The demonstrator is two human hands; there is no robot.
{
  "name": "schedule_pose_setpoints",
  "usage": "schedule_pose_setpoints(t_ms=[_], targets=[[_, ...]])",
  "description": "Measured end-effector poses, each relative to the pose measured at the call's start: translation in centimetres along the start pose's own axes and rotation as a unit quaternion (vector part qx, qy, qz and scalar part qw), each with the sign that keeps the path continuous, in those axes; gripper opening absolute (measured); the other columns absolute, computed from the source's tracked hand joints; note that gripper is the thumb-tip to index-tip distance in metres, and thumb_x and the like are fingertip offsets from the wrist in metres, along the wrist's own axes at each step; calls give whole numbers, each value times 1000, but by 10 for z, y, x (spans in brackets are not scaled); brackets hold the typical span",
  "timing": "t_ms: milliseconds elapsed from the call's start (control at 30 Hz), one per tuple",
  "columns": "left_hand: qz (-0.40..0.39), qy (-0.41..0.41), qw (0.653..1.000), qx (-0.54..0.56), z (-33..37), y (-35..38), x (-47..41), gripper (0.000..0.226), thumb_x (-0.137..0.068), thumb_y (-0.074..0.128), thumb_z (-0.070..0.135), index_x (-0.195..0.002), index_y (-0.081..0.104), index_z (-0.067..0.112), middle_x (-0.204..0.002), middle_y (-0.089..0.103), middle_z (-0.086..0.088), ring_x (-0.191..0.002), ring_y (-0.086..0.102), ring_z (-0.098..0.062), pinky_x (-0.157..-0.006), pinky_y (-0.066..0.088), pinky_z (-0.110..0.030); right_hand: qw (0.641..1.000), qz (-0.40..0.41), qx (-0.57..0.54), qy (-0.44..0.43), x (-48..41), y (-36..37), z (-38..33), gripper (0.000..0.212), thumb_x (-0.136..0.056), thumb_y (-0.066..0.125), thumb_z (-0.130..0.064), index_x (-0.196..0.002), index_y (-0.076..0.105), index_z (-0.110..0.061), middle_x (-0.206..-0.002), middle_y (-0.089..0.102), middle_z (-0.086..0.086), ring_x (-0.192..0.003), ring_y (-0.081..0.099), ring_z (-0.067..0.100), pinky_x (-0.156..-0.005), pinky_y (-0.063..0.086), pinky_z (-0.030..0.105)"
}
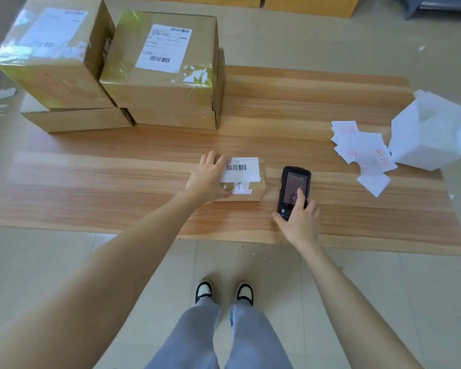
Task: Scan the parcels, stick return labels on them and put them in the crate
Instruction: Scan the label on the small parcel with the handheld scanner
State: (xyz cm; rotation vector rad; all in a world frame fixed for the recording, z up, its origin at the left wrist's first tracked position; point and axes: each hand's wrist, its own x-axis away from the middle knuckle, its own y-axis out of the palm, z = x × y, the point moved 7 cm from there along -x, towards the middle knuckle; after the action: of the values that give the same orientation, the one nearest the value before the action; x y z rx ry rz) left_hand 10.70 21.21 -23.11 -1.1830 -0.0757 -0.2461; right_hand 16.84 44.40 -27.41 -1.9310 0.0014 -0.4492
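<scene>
The table (330, 102) is a low one of light wood and stands on a tiled floor (64, 262). Four brown boxes (160, 75) are stacked on it in two piles, far beyond the left fingers, at the back left corner. The two upper ones carry white sheets with barcodes. A white box (431, 134), open on top, stands at the right end of the table, well apart from the right fingers. Just to the left of it lies a loose heap of labels (362, 147), white with red print, nearer to the right fingers but not touching them.

The parcel (248, 190), small and brown, lies on the table in the middle, under the left fingers. A barcode sticker (241, 169) covers most of its top.

The left hand (208, 179) grips the left end of the parcel: the fingers (216, 159) lie over the top and the thumb presses the front side.

The right hand (301, 219) holds a black scanner (294, 187) just beside the parcel, on its right. The fingers are curled round the lower part, and the thumb (301, 194) rests on the lit screen.
</scene>
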Motion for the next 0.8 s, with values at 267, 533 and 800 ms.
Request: schedule_pose_setpoints(t_ms=[267, 533, 800], targets=[[-5, 3, 1000, -2, -1, 3, 2, 90, -68, 79, 37, -142, 30, 22, -139, 31, -3, -129, 26, -22, -85, 51, -42, 999, 2, -50, 3, 2, 2, 2, 90, -83, 68, -37, -149, 12, -15, -139, 28, 19, -123, 34, 37, -103, 32, 42], [-13, -26, 1000, -4, -15, 1, 11, 111, -60, 85, 36, -148, 17, 26, -149, 20, -5, -136, 20, -26, -100, 41, -45, 985, -16, -151, 86, -8, 8, 16, 99, -76, 74, -36, -148, 10, -11, -137, 32, 22, -126, 30, 37, -100, 33, 43], [-14, -55, 998, -5, -34, -2, 22, 110, -61, 85, 33, -147, 16, 28, -146, 24, -4, -134, 26, -25, -96, 44, -45, 982, -10, -147, 119, -14, 11, 14, 108, -73, 78, -37, -148, 7, -3, -141, 31, 25, -128, 29, 39, -102, 31, 43]])
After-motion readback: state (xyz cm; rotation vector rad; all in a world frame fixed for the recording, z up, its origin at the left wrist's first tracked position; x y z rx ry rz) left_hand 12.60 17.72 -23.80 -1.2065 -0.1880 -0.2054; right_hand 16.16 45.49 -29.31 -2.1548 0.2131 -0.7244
